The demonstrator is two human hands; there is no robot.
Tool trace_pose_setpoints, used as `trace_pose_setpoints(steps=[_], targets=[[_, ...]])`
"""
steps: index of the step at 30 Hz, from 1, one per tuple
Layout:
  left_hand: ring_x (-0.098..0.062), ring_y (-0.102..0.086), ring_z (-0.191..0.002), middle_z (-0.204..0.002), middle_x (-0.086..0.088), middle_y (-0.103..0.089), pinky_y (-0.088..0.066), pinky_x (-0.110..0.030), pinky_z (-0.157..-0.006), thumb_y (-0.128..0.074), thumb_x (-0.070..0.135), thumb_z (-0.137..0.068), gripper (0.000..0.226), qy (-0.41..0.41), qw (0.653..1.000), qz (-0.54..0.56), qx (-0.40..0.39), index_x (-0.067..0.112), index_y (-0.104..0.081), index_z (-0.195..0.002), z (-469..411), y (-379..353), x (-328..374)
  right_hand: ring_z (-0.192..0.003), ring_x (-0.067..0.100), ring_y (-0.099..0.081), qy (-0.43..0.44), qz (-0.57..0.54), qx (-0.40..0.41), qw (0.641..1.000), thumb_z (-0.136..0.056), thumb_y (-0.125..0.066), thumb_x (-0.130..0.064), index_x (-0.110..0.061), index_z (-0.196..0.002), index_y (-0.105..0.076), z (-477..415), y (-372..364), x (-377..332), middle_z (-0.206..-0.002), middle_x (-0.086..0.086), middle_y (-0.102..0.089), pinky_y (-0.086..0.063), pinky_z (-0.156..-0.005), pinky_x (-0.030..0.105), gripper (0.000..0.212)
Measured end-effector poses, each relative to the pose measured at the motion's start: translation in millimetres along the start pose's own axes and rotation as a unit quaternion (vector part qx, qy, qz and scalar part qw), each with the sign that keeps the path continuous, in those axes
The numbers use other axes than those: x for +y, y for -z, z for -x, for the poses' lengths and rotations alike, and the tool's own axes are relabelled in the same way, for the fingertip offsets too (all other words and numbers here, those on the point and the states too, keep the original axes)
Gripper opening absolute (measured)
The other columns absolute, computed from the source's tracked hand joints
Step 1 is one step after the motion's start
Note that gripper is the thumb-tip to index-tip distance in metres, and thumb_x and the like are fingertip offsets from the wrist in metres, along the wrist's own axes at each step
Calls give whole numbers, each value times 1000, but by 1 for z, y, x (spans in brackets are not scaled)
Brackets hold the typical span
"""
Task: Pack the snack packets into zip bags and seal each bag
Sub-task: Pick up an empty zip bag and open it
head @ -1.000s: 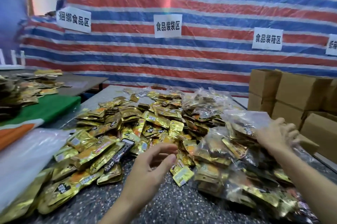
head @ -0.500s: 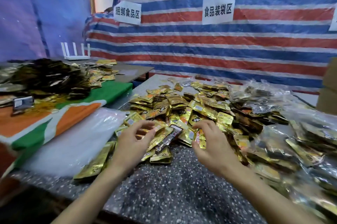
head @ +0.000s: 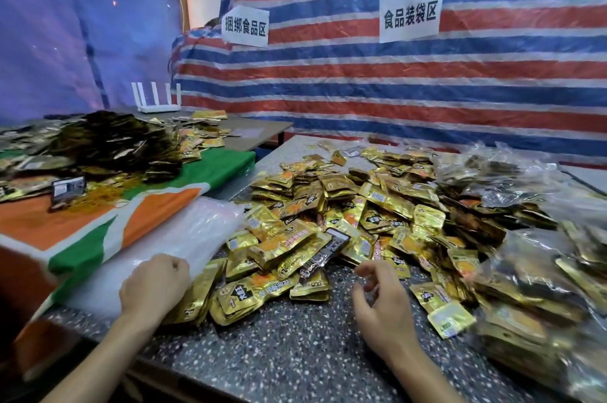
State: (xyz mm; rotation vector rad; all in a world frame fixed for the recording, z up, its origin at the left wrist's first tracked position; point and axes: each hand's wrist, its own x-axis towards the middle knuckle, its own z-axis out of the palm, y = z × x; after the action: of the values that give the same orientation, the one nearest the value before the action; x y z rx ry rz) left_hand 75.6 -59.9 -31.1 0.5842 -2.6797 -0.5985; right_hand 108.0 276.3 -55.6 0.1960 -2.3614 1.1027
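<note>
**Clerk:** Setting?

**Packer:** Item one: striped tarpaulin (head: 394, 90) as back wall, with paper signs (head: 410, 16) fixed to it. Item two: speckled table (head: 279, 343), across the lower half of the frame.

**Clerk:** Stock?

**Packer:** Snack packets (head: 328, 215): gold, one loose heap at centre. Zip bags (head: 184, 235): clear, empty, stacked flat at centre left, touching the heap. Filled bags (head: 542, 274): piled along the right edge.

**Clerk:** Hands?

**Packer:** My left hand (head: 154, 284) rests on the near corner of the zip bags with its fingers curled. Whether they pinch a sheet I cannot tell. My right hand (head: 381, 297) hovers over bare table at lower centre, fingers loosely bent and apart, holding nothing.

**Clerk:** Step in hand?

**Packer:** Taking one fresh bag, I judge. It is best to peel off only the top sheet, then find its mouth before the right hand gathers packets.

**Clerk:** Hindrances?

**Packer:** Packets crowd against the stack's right edge, just beside my knuckles, and may drag along. One dark packet (head: 325, 251) lies among the gold and needs sorting out. A green-and-orange cloth (head: 131, 215) lies left of the stack. A side table (head: 249, 128) at upper left carries another heap.
</note>
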Motion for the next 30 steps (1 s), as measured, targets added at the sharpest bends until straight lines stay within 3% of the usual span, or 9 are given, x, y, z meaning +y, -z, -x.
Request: trace_pose_setpoints(steps=[5, 10, 12, 14, 19, 23, 26, 28, 30], targets=[[-19, -61, -67, -65, 8, -67, -44, -28, -61, -70, 26, -78, 13, 4, 1000, -8, -14, 27, -71, -65, 3, 8, 4, -76, 5, -55, -29, -43, 5, 999, -89, -66, -4, -33, -95, -51, 0, 1, 5, -92, -8, -56, -48, -62, 21, 33], [-17, -63, -81, -87, 9, -72, -49, -33, -71, -65, 36, -93, 19, -1, 999, 41, -8, 29, -70, -76, -8, 7, -6, -72, 9, -55, -39, -71, 3, 997, -89, -64, -1, -29, -94, -54, -1, 2, 6, -90, -4, -58, -49, -62, 23, 30], [-23, -60, -88, -99, 1, -70, -50, -42, -82, -58, 34, -99, 13, 7, 993, 107, 42, 25, -66, -93, -8, 8, -5, -73, 13, -55, -48, -80, 2, 996, -90, -63, -1, -30, -94, -53, -1, 3, 6, -89, -2, -59, -51, -63, 27, 30], [-23, -57, -84, -98, -2, -65, -49, -44, -78, -50, 28, -103, 9, -12, 977, 185, 108, 20, -56, -101, 1, 12, 7, -71, 11, -54, -64, -105, 1, 992, -91, -62, -2, -29, -93, -54, -2, 3, 6, -87, -1, -59, -50, -62, 28, 28], [-30, -66, -73, -96, 14, -68, -58, -49, -62, -47, 16, -103, 7, -171, 909, 364, 107, 21, -50, -100, 60, 5, 66, -71, 11, -59, -107, -251, -2, 962, -95, -66, -19, -16, -98, -62, -3, 11, 3, -83, 7, -66, -49, -63, 26, 5], [-1, -65, -97, -102, 15, -67, -52, -14, -86, -48, -9, -95, 47, -321, 856, 400, 54, 33, -52, -115, 103, -22, 106, -71, 27, -63, -216, -474, -84, 849, -88, -50, -71, 0, -115, -60, -8, 29, -4, -85, 16, -70, -50, -61, 30, 77], [-10, -63, -105, -109, 7, -68, -54, -31, -91, -47, -17, -91, 57, -408, 837, 364, -7, 30, -64, -119, 115, -46, 119, -93, 32, -72, -255, -522, -126, 804, -73, -36, -86, -8, -120, -67, -14, 51, 3, -108, 17, -74, -55, -81, 41, 96], [-10, -62, -102, -105, 9, -68, -55, -43, -82, -48, -13, -83, 49, -459, 826, 327, -6, 22, -73, -106, 115, -58, 124, -107, 37, -70, -267, -524, -133, 798, -83, -40, -81, -11, -124, -67, -20, 66, 6, -118, 20, -72, -53, -95, 56, 86], [-6, -61, -96, -98, 10, -69, -56, -46, -77, -53, -11, -75, 43, -482, 815, 321, -14, 22, -75, -92, 113, -62, 131, -86, 28, -75, -307, -487, -118, 809, -89, -56, -58, -7, -116, -66, -26, 76, 6, -104, 16, -75, -59, -77, 43, 59]])
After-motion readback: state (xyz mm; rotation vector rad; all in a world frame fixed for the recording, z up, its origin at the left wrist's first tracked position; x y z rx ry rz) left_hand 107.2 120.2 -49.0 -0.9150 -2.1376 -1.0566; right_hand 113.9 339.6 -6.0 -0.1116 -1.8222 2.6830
